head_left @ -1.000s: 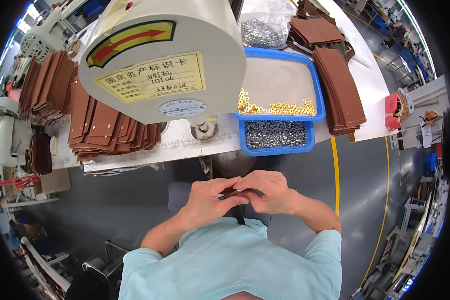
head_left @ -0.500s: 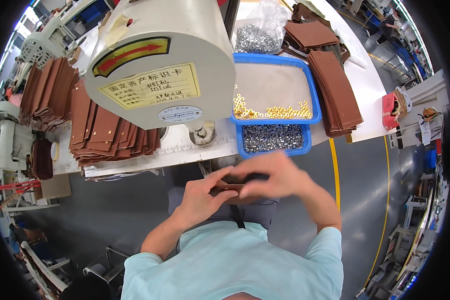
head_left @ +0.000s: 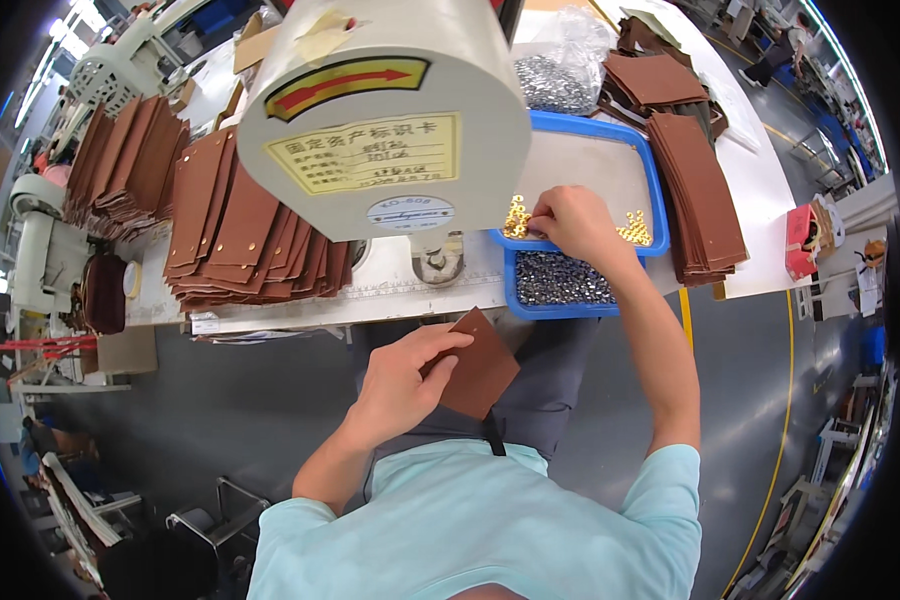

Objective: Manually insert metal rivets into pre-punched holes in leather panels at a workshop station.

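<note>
My left hand (head_left: 398, 385) grips a brown leather piece (head_left: 484, 375) above my lap, thumb and fingers closed on its left edge. A small hole or stud shows near the leather's upper corner. Over the table, my right hand (head_left: 580, 225) reaches into the upper blue tray (head_left: 656, 190), its fingertips pinched together among small gold ring-shaped fittings (head_left: 634, 228). Whatever sits between those fingertips is hidden. Just below, a second blue tray (head_left: 570, 312) holds many small silver metal fittings (head_left: 562, 280).
A pale machine head (head_left: 390, 110) overhangs the table, its lower part (head_left: 437, 258) beside the trays. Leather stacks lie left (head_left: 260, 240), far left (head_left: 130, 165) and right (head_left: 695, 200). Behind the trays rests a clear bag of silver fittings (head_left: 560, 75). Farther off, a person (head_left: 778, 50) stands.
My right hand has left the leather piece and moved up into the gold fittings. The left hand keeps the leather, now turned flat and more visible. The whole view has shifted slightly.
</note>
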Action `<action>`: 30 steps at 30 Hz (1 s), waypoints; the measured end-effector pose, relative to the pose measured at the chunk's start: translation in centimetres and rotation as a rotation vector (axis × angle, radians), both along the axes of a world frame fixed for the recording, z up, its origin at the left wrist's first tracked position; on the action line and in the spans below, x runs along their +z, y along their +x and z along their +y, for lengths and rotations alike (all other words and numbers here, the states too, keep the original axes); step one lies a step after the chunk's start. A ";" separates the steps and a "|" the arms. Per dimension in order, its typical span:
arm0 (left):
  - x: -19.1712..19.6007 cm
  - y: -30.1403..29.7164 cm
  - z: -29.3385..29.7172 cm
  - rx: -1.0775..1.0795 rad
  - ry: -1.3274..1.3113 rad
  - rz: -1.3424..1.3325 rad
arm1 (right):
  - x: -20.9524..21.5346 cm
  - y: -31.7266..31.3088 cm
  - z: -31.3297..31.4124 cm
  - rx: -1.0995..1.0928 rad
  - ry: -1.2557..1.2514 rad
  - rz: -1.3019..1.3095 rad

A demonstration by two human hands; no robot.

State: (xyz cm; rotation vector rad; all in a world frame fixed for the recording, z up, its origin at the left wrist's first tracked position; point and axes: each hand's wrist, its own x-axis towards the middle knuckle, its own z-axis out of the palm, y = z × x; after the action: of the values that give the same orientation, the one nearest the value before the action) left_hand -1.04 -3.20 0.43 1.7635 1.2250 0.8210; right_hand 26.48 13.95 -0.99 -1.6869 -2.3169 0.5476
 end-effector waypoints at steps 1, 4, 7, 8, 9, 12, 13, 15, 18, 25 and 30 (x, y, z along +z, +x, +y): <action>-0.2 -0.2 0.1 0.012 -0.003 0.005 | -0.2 0.2 -0.2 0.015 0.060 -0.014; -0.6 -0.3 0.7 0.003 -0.143 -0.024 | -1.3 1.0 -0.7 -0.019 0.176 0.125; -0.9 0.4 1.0 0.148 -0.248 -0.310 | -0.5 0.8 -2.3 -0.135 0.334 0.289; -0.7 0.5 1.0 0.131 -0.301 -0.319 | -0.4 0.8 -3.1 -0.174 0.344 0.307; -0.6 0.5 1.1 0.112 -0.353 -0.329 | -0.6 0.8 -3.5 -0.167 0.340 0.306; -2.4 0.6 1.5 0.033 -0.289 -0.417 | -1.0 0.8 -4.8 -0.227 0.359 0.393; -2.7 0.5 1.5 0.033 -0.291 -0.419 | -0.7 0.5 -5.6 -0.248 0.342 0.462; -3.3 0.2 1.5 -0.009 -0.310 -0.346 | 0.3 -0.5 -8.0 -0.197 0.229 0.575; -3.2 1.0 1.1 0.010 -0.471 -0.533 | 1.3 -3.0 -12.6 0.042 0.019 0.750; -1.5 1.7 0.8 -0.038 -0.555 -0.531 | -0.3 -3.8 -14.7 0.054 0.017 0.787; -1.2 1.8 0.4 -0.027 -0.428 -0.324 | -0.7 -4.4 -15.6 -0.029 -0.050 0.887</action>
State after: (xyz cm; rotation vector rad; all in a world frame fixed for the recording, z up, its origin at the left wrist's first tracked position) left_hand 0.79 -2.78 -0.82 1.2461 1.0626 0.7300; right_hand 22.08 -1.65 -1.73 -1.1301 -1.6279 1.0801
